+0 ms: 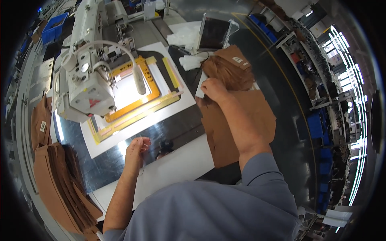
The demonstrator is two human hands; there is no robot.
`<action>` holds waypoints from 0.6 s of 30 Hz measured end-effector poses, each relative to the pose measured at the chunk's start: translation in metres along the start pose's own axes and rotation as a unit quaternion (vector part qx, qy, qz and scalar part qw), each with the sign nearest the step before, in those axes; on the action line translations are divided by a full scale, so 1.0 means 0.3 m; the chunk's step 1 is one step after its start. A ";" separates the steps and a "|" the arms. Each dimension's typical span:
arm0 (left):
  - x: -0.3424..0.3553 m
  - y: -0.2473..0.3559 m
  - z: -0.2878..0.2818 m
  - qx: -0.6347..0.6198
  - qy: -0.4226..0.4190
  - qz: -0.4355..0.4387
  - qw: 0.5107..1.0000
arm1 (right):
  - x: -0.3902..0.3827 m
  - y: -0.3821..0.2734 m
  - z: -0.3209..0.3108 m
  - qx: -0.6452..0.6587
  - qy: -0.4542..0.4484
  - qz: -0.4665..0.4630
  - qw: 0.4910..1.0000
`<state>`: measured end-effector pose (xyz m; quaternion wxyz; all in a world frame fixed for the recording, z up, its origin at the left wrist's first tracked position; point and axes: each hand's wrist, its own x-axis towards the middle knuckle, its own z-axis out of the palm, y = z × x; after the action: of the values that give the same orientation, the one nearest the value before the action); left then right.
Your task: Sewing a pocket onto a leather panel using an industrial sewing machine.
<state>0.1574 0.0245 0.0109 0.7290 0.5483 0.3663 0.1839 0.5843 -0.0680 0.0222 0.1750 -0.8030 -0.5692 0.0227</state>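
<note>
Brown stack, left: Curved brown pieces [54,172] are piled at the lower left of the frame, apparently kept together and clear of the machine.
Sewing machine: The white machine head [90,90] is fixed at the upper left, overhanging the frame's work area.
Orange frame: The orange frame [150,82] is laid on a white sheet [96,145] beneath the head, presumably so that material can be kept flat there.
Left hand: The left hand [136,149] is held above the metal tabletop [106,170], lower centre, fingers loosely curled; no held thing can be made out, and whether the fingertips meet cannot be told.
Right hand: The right hand [215,89] is bent inward at the edge of the bunched brown pile [231,66], right of centre; whether a piece is pinched cannot be told.
Flat brown pieces: These [255,116] are spread under the right forearm, seemingly placed within easy reach.
</note>
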 end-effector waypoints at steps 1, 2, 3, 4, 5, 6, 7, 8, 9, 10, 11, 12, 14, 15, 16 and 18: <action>0.007 0.003 0.003 -0.008 -0.006 0.010 1.000 | 0.009 -0.005 -0.013 -0.006 -0.009 0.006 1.000; 0.007 -0.005 -0.004 -0.004 -0.003 -0.005 1.000 | 0.005 -0.009 -0.017 -0.002 0.007 -0.003 1.000; 0.009 -0.010 -0.009 -0.013 -0.010 -0.002 1.000 | 0.009 -0.012 -0.016 0.000 0.027 -0.016 1.000; 0.015 -0.013 -0.009 -0.023 -0.017 0.005 1.000 | 0.017 -0.005 -0.011 0.006 0.022 -0.014 1.000; 0.011 -0.015 -0.007 -0.021 -0.015 -0.001 1.000 | 0.021 0.000 -0.005 -0.011 0.013 -0.025 1.000; 0.011 -0.012 -0.007 -0.020 -0.013 -0.002 1.000 | 0.026 0.008 0.004 -0.029 0.007 -0.036 0.999; 0.011 -0.011 -0.008 -0.019 -0.011 -0.003 1.000 | 0.027 0.015 0.012 -0.026 0.005 -0.033 0.999; 0.011 -0.011 -0.008 -0.016 -0.012 -0.006 1.000 | 0.027 0.023 0.018 -0.026 0.010 -0.044 0.999; 0.006 -0.011 -0.008 -0.013 -0.012 -0.004 1.000 | 0.028 0.024 0.023 -0.026 0.014 -0.057 0.998; 0.004 -0.011 -0.008 -0.009 -0.013 -0.002 1.000 | 0.029 0.027 0.024 -0.023 0.013 -0.055 0.998; 0.002 -0.011 -0.009 -0.007 -0.013 -0.003 1.000 | 0.031 0.032 0.023 -0.023 0.008 -0.047 0.999; 0.003 -0.011 -0.010 -0.004 -0.013 -0.004 1.000 | 0.030 0.039 0.024 -0.023 0.003 -0.038 0.999; 0.009 -0.004 -0.005 0.002 -0.017 -0.005 1.000 | 0.022 0.054 0.024 -0.001 0.018 -0.024 1.000; 0.007 -0.003 -0.006 -0.001 -0.013 -0.006 1.000 | 0.023 0.045 0.024 0.020 0.028 -0.014 0.999; 0.008 -0.004 -0.005 -0.003 -0.009 -0.007 1.000 | 0.020 0.042 0.016 0.019 0.026 -0.014 0.999; 0.022 -0.013 -0.006 -0.009 -0.012 -0.005 1.000 | 0.012 0.022 -0.018 0.082 0.081 0.036 0.993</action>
<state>0.1601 0.0287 0.0048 0.7395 0.5418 0.3582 0.1770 0.5927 -0.0680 0.0258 0.2846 -0.8050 -0.5205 0.0108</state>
